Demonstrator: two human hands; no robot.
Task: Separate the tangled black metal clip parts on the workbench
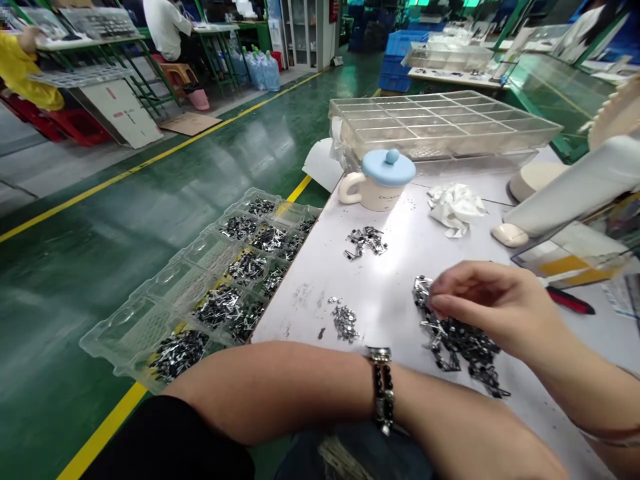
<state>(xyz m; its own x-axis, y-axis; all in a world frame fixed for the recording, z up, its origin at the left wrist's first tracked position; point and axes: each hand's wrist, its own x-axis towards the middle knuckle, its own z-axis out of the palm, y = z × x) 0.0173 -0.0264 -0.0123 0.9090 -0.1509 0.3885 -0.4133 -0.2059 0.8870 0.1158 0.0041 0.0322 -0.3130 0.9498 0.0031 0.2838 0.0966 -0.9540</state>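
Observation:
My right hand (490, 300) is over a pile of small black and silver metal parts (463, 343) on the white table. Its thumb and forefinger are pinched together at the pile's upper left edge; what lies between them is too small to make out. My left arm crosses the lower view, with a beaded bracelet (383, 390) at the wrist. Beyond the bracelet only the back of my left hand (475, 427) shows, and its fingers are cut off by the bottom edge. Left of the pile lie a small heap of shiny bits (345, 323) and a cluster of similar parts (367, 241).
A clear compartment tray (190, 260) of metal parts sits left of the table. Behind the work stand a lidded mug (383, 193), crumpled tissue (456, 208) and stacked clear trays (440, 123). A red-and-black tool (570, 301) lies at right. Other people sit at far tables.

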